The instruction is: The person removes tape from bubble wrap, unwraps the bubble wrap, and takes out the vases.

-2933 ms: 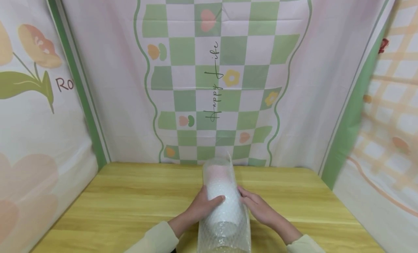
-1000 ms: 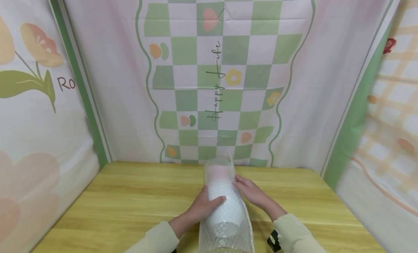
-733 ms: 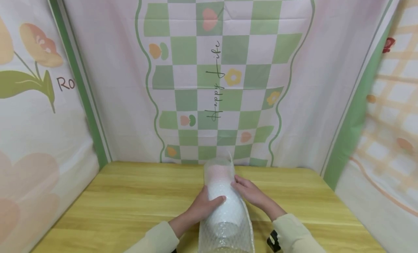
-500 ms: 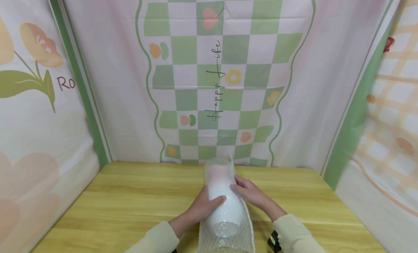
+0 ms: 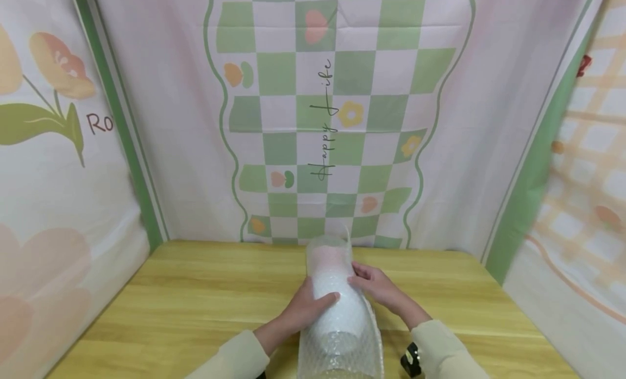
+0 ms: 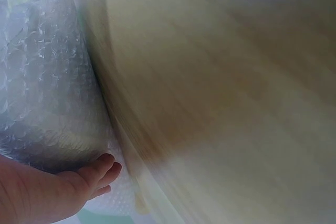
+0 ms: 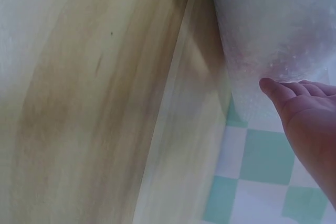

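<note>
Compared with the earliest head view, the right hand (image 5: 381,288) has shifted up the right side of the bubble-wrapped bundle (image 5: 342,320); the loose edge (image 5: 375,327) now bows outward below it, and a dark band (image 5: 411,360) shows under the right sleeve (image 5: 446,346). Left hand (image 5: 304,308) position: essentially unaltered. Assessment: the left appears to steady the bundle while the right attends to that edge; whether wrapping or unwrapping is under way cannot be established. The bundle occupies the lower centre of the head view, over the counter (image 5: 215,292). The left fingers grip its left side, thumb across the face; the right fingers touch the edge, but pinching or mere pressing cannot be told. Contents are veiled, only white and pink showing through; the near end is cut off at the bottom of the frame.
</note>
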Demonstrator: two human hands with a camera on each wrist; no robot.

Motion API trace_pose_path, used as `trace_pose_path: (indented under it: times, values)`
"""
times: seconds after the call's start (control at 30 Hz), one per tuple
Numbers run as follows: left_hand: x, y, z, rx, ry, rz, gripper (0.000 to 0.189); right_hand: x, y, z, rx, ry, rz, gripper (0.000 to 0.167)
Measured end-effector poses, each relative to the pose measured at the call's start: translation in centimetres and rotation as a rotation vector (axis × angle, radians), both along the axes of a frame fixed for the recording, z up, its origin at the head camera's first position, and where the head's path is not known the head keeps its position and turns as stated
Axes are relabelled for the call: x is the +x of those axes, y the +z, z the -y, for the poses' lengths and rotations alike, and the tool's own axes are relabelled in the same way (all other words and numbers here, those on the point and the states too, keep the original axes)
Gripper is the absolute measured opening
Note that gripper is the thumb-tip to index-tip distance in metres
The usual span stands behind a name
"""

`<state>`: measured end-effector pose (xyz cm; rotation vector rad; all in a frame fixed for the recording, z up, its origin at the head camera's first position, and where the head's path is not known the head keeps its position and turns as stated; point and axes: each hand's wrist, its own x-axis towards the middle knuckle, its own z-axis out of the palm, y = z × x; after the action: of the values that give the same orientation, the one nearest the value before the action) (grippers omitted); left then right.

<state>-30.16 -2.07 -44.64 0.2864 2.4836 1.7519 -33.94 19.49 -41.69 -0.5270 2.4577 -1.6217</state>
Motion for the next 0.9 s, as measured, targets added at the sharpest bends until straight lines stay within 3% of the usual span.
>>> trace_pose_path:
  times: [0.5, 0.77, 0.9]
  values:
    - [-0.09, -0.03, -0.12, 0.002, 0.009, -0.006, 0.100, -0.48, 0.02, -0.25, -0.055, -0.015, 0.037, 0.059]
    - [0.08, 0.19, -0.13, 0.007, 0.007, 0.002, 0.100, -0.27, 0.00, -0.18, -0.022, -0.032, 0.010, 0.057]
    - [0.27, 0.30, -0.08, 0.011, 0.003, 0.016, 0.102, -0.24, 0.08, -0.27, 0.007, 0.000, -0.020, 0.057]
